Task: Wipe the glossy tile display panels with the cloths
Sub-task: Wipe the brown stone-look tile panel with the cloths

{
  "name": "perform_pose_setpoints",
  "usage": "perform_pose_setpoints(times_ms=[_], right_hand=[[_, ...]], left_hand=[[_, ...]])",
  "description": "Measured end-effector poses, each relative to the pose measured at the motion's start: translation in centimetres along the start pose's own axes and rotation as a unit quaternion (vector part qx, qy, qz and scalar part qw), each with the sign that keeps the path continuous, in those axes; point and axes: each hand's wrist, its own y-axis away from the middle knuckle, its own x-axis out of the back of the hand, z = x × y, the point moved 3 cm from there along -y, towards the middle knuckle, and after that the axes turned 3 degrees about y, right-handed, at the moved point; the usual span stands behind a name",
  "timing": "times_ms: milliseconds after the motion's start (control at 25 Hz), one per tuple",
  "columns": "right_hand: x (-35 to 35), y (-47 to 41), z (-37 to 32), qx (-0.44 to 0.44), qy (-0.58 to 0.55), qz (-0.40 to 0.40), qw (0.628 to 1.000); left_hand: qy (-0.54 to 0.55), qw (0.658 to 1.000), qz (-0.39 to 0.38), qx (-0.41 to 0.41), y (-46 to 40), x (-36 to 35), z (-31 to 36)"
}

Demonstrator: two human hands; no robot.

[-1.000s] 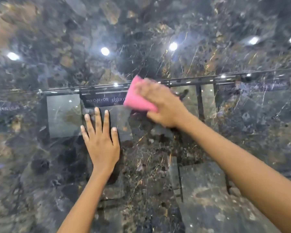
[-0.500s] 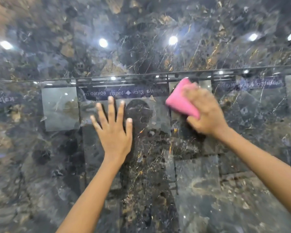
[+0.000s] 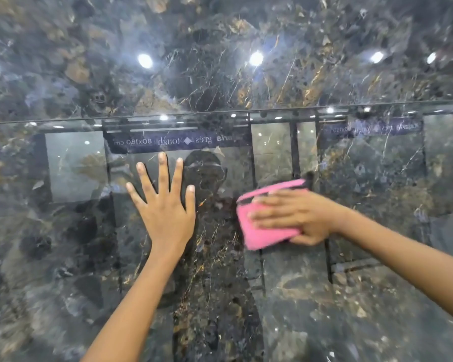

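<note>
- Head view: left hand (image 3: 165,210) lies flat on the dark glossy tile panel (image 3: 351,309), fingers straight and spread, holding nothing.
- Right hand (image 3: 296,218) presses a folded pink cloth (image 3: 262,231) against the panel — fingers look straight over it, though blurred.
- Cloth sits just right of the left hand, apart from it.

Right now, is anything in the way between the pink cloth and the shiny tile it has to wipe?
No. The right hand presses the pink cloth flat against the glossy tile panel, with nothing between them. The left hand rests on the panel beside it, apart from the cloth.
</note>
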Motion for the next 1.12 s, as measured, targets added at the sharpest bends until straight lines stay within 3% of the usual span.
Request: perform_pose_setpoints(times_ms=[40,80,160,200,240,280,320,360,400,440,480,520,560,600,640,680,720,800,880,960,1000,1040,1120], right_hand=[[0.4,1.9,2.4,-0.115,-0.013,0.037,0.993],[1.1,3.8,4.9,-0.271,-0.039,0.102,0.956],[2.1,6.4,7.1,-0.527,-0.067,0.225,0.817],[1.8,6.2,5.8,-0.586,-0.076,0.244,0.769],[0.9,5.2,3.2,-0.597,-0.092,0.249,0.757],[-0.5,4.1,-0.3,-0.551,-0.109,0.23,0.795],[-1.8,2.9,-4.4,-0.433,-0.105,0.188,0.875],[-2.6,2.3,-8.6,-0.261,-0.079,0.119,0.955],[-2.9,2.6,-11.2,-0.097,-0.054,0.044,0.993],[-2.8,3.5,-11.5,0.005,-0.044,-0.003,0.999],[-2.3,3.9,-9.7,0.018,-0.024,-0.002,1.0],[-1.4,3.9,-6.8,-0.069,-0.009,0.036,0.997],[-0.3,3.8,-3.0,-0.215,-0.025,0.103,0.971],[1.0,3.8,0.7,-0.366,-0.045,0.187,0.911],[1.7,3.6,2.8,-0.459,-0.079,0.249,0.849],[1.6,2.7,3.0,-0.484,-0.11,0.28,0.822],[1.0,1.9,1.3,-0.463,-0.114,0.287,0.831],[-2.2,2.1,-6.5,-0.313,-0.121,0.234,0.912],[-5.7,5.2,-16.9,-0.112,-0.141,0.09,0.98],[-7.3,9.0,-22.1,0.04,-0.16,-0.027,0.986],[-7.4,10.1,-21.1,0.065,-0.184,-0.033,0.98],[-6.7,10.2,-18.3,0.034,-0.183,0.004,0.983],[-4.4,9.9,-9.6,-0.14,-0.154,0.118,0.971]], left_hand=[[-0.002,1.0,-0.002,-0.001,0.0,-0.1,-0.1],[-0.005,1.0,-0.005,0.0,0.0,-0.1,-0.2],[-0.006,1.0,-0.01,0.005,0.2,-0.2,0.1],[-0.002,1.0,-0.012,0.011,0.6,-0.2,0.4],[0.003,1.0,-0.014,0.019,1.1,-0.3,0.8],[0.008,0.999,-0.016,0.029,2.0,-0.5,1.2],[0.014,0.999,-0.018,0.038,3.1,-0.7,1.8],[0.019,0.999,-0.022,0.042,4.3,-0.9,2.3],[0.023,0.998,-0.029,0.044,5.6,-1.1,2.7],[0.025,0.998,-0.036,0.046,7.0,-1.4,3.1],[0.025,0.998,-0.044,0.046,8.5,-1.6,3.4],[0.026,0.997,-0.052,0.047,9.9,-1.8,3.8],[0.028,0.997,-0.059,0.048,11.4,-2.0,4.2],[0.03,0.996,-0.066,0.048,12.8,-2.2,4.7],[0.03,0.996,-0.072,0.049,14.1,-2.3,5.0],[0.031,0.995,-0.08,0.051,15.6,-2.5,5.2],[0.036,0.994,-0.089,0.052,17.1,-2.7,5.3],[0.042,0.993,-0.097,0.044,20.1,-2.8,5.4],[0.044,0.992,-0.108,0.042,22.7,-3.0,5.4],[0.042,0.992,-0.112,0.042,24.7,-3.0,5.4],[0.039,0.992,-0.113,0.048,25.4,-3.2,5.5],[0.037,0.991,-0.113,0.056,25.7,-3.3,5.6],[0.032,0.991,-0.105,0.072,25.9,-3.4,5.7]])
